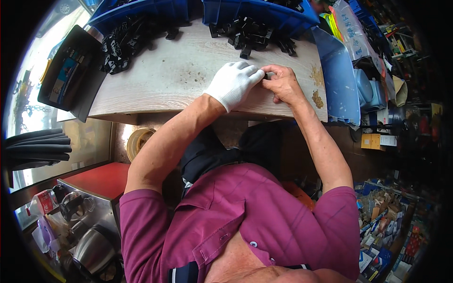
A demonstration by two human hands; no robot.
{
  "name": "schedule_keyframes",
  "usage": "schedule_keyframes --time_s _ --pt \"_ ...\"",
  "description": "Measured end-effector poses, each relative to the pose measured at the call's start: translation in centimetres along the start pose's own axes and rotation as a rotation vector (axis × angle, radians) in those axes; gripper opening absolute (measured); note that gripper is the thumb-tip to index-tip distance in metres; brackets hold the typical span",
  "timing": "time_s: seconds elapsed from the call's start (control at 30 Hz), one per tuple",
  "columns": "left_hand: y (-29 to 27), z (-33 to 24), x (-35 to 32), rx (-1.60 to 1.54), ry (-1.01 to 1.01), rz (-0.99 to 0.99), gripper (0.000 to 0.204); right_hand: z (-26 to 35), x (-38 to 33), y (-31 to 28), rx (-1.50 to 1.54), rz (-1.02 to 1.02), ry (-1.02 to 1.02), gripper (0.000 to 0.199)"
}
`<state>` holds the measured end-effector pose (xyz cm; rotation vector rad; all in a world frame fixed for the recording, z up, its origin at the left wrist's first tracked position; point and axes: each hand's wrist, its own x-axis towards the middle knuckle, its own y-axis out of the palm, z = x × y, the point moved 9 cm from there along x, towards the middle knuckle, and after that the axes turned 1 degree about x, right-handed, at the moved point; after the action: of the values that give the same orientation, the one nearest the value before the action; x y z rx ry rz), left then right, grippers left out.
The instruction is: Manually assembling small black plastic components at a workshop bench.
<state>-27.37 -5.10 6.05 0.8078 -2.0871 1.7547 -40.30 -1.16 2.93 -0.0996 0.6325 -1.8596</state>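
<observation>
Just above the middle of the frame the two hands meet over a pale wood-grain tabletop (179, 75). The left hand (234, 82), in a white knitted glove, has its fingers curled and brought together toward the right. The bare right hand (282, 84) faces it with bent fingers, its fingertips touching those of the glove. Pinched between them is a small black plastic part (265, 75), of which only a sliver shows; its shape cannot be told. Both hands are nearly closed around this piece, and they rest on or just above the tabletop near its front edge.

Beyond the hands, toward the upper middle of the frame, a loose heap of black plastic parts (245, 37) lies on the tabletop just in front of a blue plastic bin (264, 14). A second, longer pile of black plastic parts (125, 45) spreads across the upper left, below another blue plastic bin (137, 12). At the left edge of the tabletop sits a flat black tray (71, 66) holding small items. A blue plastic lid-like panel (337, 75) leans at the right end of the tabletop. Brown crumbly patches (317, 99) mark the wood just right of the right hand.
</observation>
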Motion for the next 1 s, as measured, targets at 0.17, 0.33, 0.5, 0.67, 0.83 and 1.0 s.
schedule_keyframes --time_s 0.17,0.33,0.5,0.67,0.83,1.0 --pt "-0.1 -0.3 -0.4 -0.006 -0.008 -0.003 0.036 0.2 -0.1 0.0 -0.033 0.008 -0.017 0.032" --pt "-0.5 -0.6 -0.9 0.044 -0.054 -0.065 0.027 0.3 -0.1 0.2 -0.044 0.007 -0.026 0.031" --pt "-3.4 1.7 -1.4 -0.019 -0.198 -0.162 0.026 -1.0 -0.4 -0.4 0.083 0.014 0.016 0.035" --pt "-10.5 14.2 -3.2 0.465 -0.602 -0.432 0.023 -2.5 -1.2 -3.3 0.393 -0.171 0.081 0.041" --pt "-7.9 19.6 -4.8 0.626 -0.664 -0.071 0.013 -5.9 -0.6 -9.9 0.560 -0.451 0.117 0.031" --pt "-7.4 16.7 -3.6 0.530 -0.586 0.006 0.014 -9.1 -0.9 -16.4 0.576 -0.825 0.208 0.029"
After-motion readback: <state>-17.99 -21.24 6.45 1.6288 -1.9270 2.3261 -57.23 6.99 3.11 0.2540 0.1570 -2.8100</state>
